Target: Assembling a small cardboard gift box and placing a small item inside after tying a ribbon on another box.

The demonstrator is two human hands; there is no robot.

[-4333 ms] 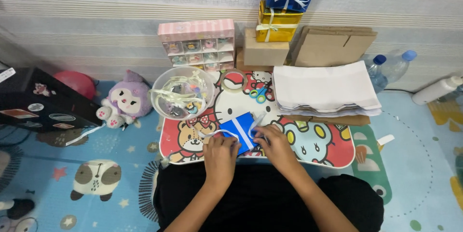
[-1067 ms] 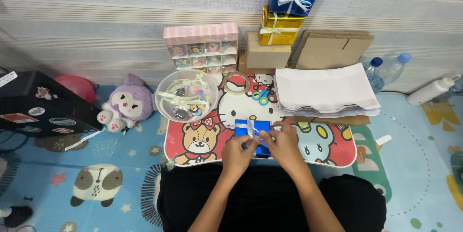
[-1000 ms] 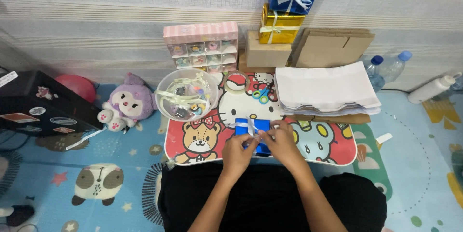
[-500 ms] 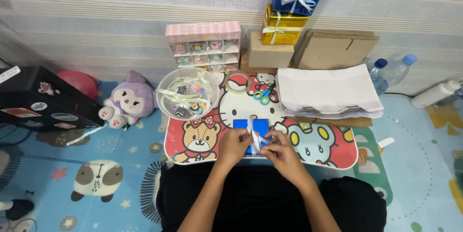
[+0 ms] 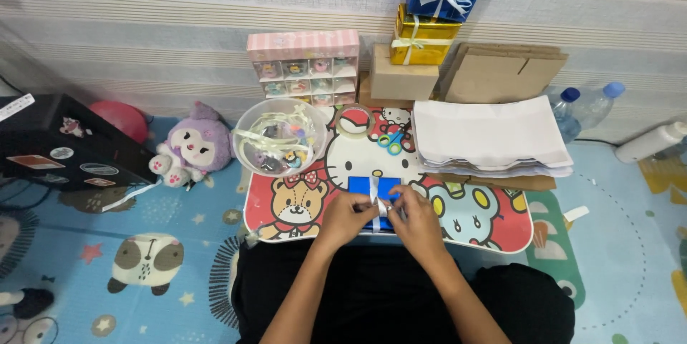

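Since the earliest frame, the blue box has been squared up flat near the middle of the front edge of the surface, where it was then held tilted, and a white ribbon has been laid across it; over the last second both hands have been drawn closer together over its near half. The left hand and the right hand are now seen touching each other above the box, each grip narrowed to a pinch on the ribbon, though the fingertips themselves are partly hidden behind the knuckles. The box is judged to be light and fairly stiff, with a glossy wrap that may slide on the printed surface, so it would best be steadied by pressing on its top or by its side edges. The ribbon is judged to be thin, soft and slippery, easily loosened unless tension is kept, and best taken close to the crossing point rather than at the loose ends. Toward the back left corner of the surface a clear bowl of ribbon scraps is set, with a roll of tape and small scissors near the back edge, and a stack of white paper at the back right. Behind, against the wall, wrapped gift boxes are stacked.
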